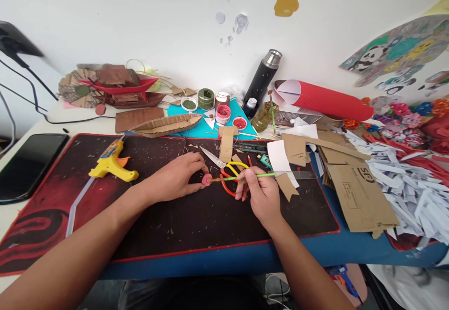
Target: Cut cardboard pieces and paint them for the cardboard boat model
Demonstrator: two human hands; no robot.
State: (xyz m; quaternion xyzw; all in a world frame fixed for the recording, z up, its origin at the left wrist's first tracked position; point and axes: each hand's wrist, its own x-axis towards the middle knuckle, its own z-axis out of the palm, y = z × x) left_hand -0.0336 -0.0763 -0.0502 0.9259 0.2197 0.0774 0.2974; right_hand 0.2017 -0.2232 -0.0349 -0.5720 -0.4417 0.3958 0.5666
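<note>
Between the thumb and fingers of my left hand (180, 174) is a small round pink piece (206, 179), held by its edge above the dark mat. My right hand (261, 191) grips a thin green paintbrush (267, 175), its brownish tip touching or nearly touching the pink piece. Beneath the brush lie scissors (235, 165) with yellow and orange handles, blades toward the upper left. A cardboard strip (227, 144) is just beyond them. Farther back, an open jar of red paint (223, 113) and its red-smeared lid (240, 123) rest on a blue sheet (189, 130).
A yellow glue gun (114, 160) lies left on the mat, near a phone (31, 165). Behind stand a cardboard boat (166, 125), a green paint jar (206, 98) and a black thermos (262, 78). Cardboard pieces (358, 191) and white paper strips (407, 179) crowd the right.
</note>
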